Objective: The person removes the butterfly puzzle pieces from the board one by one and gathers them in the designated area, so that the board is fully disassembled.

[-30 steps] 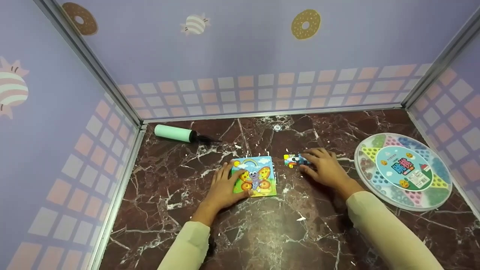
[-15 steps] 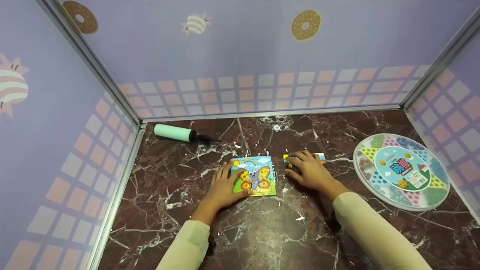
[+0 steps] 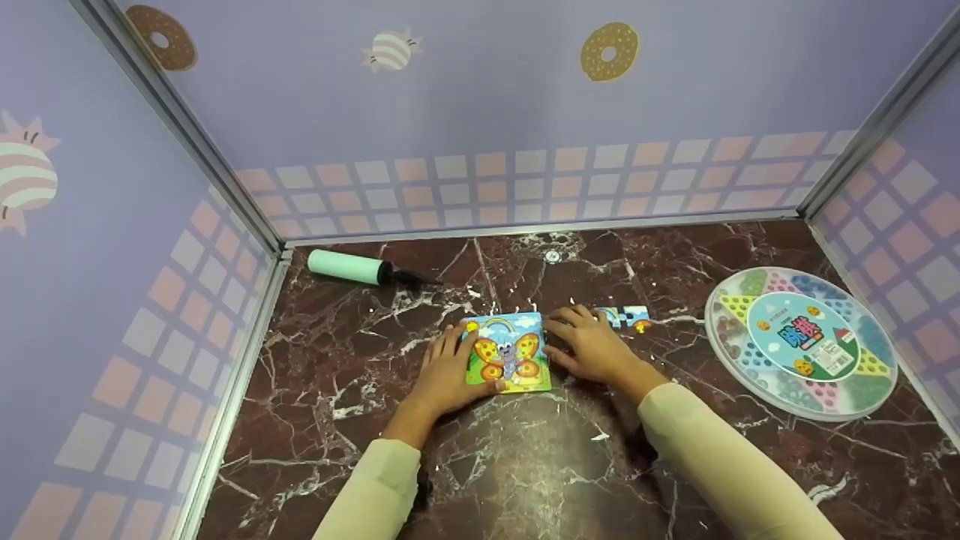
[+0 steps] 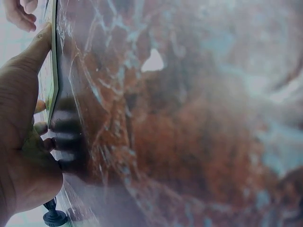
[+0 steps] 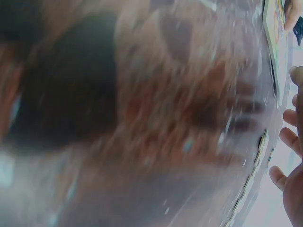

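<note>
- Left hand [image 3: 448,369] is gripping the butterfly jigsaw puzzle [image 3: 510,354] at its left and near edges; the puzzle is lying flat on the marbled tabletop [image 3: 525,472].
- Right hand [image 3: 589,345] is staying released, fingers loosely bent, beside the puzzle's right edge; I am not confirming contact.
- On my head feed, I am seeing loose jigsaw pieces [image 3: 634,315] lying just beyond the right hand.
- Chinese checkers set [image 3: 802,342] is resting farther right.

Left hand [image 3: 446,375] gripping butterfly puzzle [image 3: 516,339], right hand [image 3: 594,348] beside it, small pieces [image 3: 637,313] nearby
</note>
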Tool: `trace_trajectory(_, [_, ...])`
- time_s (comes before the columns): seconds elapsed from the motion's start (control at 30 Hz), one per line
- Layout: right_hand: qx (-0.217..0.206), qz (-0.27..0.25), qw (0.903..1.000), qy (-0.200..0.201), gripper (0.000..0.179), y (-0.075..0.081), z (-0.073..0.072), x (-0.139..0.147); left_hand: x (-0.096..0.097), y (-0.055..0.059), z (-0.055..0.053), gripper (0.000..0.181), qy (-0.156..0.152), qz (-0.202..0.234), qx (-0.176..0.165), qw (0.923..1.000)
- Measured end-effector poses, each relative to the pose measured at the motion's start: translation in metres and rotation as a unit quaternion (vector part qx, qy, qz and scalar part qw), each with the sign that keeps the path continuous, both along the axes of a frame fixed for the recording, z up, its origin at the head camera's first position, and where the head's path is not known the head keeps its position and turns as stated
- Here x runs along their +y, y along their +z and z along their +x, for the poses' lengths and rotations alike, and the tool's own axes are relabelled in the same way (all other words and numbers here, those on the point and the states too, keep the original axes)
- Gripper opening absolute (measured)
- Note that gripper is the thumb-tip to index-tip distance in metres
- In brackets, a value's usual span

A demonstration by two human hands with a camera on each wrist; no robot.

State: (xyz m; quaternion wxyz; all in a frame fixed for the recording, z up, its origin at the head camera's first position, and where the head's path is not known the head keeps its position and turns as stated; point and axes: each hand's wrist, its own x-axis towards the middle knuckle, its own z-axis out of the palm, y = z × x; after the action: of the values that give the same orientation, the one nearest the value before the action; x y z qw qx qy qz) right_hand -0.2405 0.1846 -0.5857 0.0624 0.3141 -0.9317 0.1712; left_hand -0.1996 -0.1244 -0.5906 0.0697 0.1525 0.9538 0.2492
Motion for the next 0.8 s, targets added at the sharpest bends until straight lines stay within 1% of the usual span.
trace_trajectory(0.13, [-0.003, 0.008, 0.9998, 0.015, 0.049, 0.000, 0.002, -0.014, 0.000, -0.001, -0.001, 0.116, 0.004, 0.000, 0.004, 1.0000])
trace_trajectory(0.37, [-0.035, 0.016, 0.9988, 0.029, 0.050, 0.001, 0.006, -0.036, -0.001, -0.003, -0.003, 0.118, 0.006, -0.007, 0.005, 0.9999])
trace_trajectory(0.47, [-0.035, 0.018, 0.9985, 0.038, 0.050, 0.000, 0.008, -0.045, -0.002, -0.004, -0.004, 0.117, 0.007, -0.005, 0.006, 0.9999])
trace_trajectory(0.63, [-0.022, 0.032, 0.9981, 0.049, 0.049, -0.001, 0.009, -0.061, -0.002, -0.003, -0.003, 0.118, 0.003, 0.001, 0.012, 0.9999])
trace_trajectory(0.8, [-0.035, 0.042, 0.9975, 0.044, 0.050, 0.000, 0.011, -0.074, -0.001, -0.002, -0.002, 0.117, 0.002, 0.003, 0.017, 0.9999])
